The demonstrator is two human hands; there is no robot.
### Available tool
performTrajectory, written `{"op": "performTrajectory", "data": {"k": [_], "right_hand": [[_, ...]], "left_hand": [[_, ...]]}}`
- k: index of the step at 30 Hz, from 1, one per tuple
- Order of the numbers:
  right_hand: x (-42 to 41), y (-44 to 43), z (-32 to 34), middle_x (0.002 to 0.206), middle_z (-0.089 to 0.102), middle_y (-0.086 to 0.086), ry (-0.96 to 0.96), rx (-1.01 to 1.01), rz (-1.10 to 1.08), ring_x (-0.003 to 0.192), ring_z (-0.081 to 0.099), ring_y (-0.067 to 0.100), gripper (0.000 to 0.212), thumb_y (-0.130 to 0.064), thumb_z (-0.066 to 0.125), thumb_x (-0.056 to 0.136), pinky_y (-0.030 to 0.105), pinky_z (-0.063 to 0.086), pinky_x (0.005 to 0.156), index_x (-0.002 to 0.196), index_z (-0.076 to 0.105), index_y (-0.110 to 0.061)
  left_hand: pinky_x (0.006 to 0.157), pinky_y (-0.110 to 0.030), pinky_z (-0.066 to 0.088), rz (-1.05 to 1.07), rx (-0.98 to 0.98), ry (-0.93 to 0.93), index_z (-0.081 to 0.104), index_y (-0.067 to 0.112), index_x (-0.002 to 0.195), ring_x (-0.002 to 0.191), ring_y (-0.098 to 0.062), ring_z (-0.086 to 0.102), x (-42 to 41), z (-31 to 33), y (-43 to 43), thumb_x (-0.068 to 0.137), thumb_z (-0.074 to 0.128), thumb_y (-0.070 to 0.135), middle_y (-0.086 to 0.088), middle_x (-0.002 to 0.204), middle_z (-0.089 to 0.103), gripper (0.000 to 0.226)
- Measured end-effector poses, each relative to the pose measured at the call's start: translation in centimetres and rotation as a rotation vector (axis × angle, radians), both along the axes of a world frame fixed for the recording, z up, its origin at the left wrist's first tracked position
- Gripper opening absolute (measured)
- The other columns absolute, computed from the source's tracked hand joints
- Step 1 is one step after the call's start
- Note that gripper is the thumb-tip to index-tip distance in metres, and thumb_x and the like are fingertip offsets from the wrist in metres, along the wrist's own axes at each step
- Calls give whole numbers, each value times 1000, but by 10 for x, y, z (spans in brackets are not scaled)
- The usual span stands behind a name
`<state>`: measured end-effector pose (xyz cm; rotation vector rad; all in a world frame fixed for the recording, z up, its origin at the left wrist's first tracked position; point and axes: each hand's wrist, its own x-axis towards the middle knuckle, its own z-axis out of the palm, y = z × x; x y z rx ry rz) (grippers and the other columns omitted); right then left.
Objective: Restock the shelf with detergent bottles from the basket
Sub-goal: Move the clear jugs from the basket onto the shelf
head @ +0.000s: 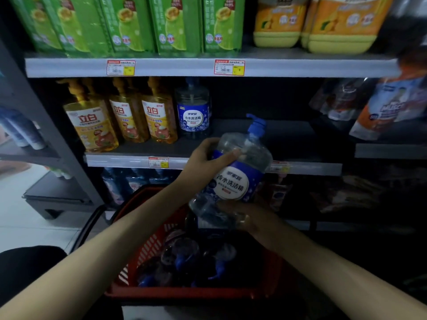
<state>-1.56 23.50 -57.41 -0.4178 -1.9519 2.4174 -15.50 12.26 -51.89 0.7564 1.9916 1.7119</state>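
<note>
While both hands carry it, the held bottle (233, 179) hangs below and to the right of the shelved twin (193, 112), out in front of the shelf (277, 137) lip.

- Long axis tilted: base down and toward the person, blue pump (255, 125) up and leaning away from the twin.
- Left hand (208, 158): fingers curled over the bottle's shoulder, thumb across the top of the label. It is the hand nearer the twin.
- Right hand (245, 218): cupped under the base, fingers wrapped round it; dim, detail poor.
- Bare shelf board shows just right of the twin, up and behind the held bottle.
- Basket (180, 294) sits well below the twin, with more blue-pumped bottles lying in it.

Judgement: next move likely needs the bottle righted, then lifted over the lip and set just beside the twin.
</note>
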Motion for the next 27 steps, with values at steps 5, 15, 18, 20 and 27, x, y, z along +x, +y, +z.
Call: {"op": "performTrajectory", "data": {"k": [5,15,18,20,27], "right_hand": [[-29,21,-8,117,75,4,-18,-91,-196,107,71,20,50,-20,83,80,44,57,95,128,68,-16],[-109,55,-4,119,74,3,207,-134,-393,108,72,20,42,-13,73,89,36,59,83,130,64,-18],[-140,70,-10,117,75,6,189,-85,-468,108,71,25,42,-11,73,89,46,59,91,130,65,-16],[-159,80,-10,115,75,5,147,-71,-516,108,71,25,42,-10,76,86,48,58,93,126,68,-18],[-218,121,-9,116,75,6,288,66,-576,103,73,20,59,6,78,77,27,59,74,131,63,-11]], "left_hand": [[82,-16,58,20,-159,306,52,24,144,100,3,65,-10,-13,16,87,80,42,6,131,66,66],[98,-45,52,214,-295,612,53,17,145,123,-31,55,-49,-18,60,95,69,40,-12,131,55,57],[103,-53,50,243,-317,584,50,17,147,128,-36,51,-66,-25,70,93,68,45,-15,137,53,63],[104,-54,50,230,-297,527,47,20,150,130,-35,50,-77,-29,76,89,67,50,-13,140,51,71],[94,-49,59,238,-134,341,51,37,141,121,-24,63,-132,-47,119,76,60,61,1,133,64,70]]}}
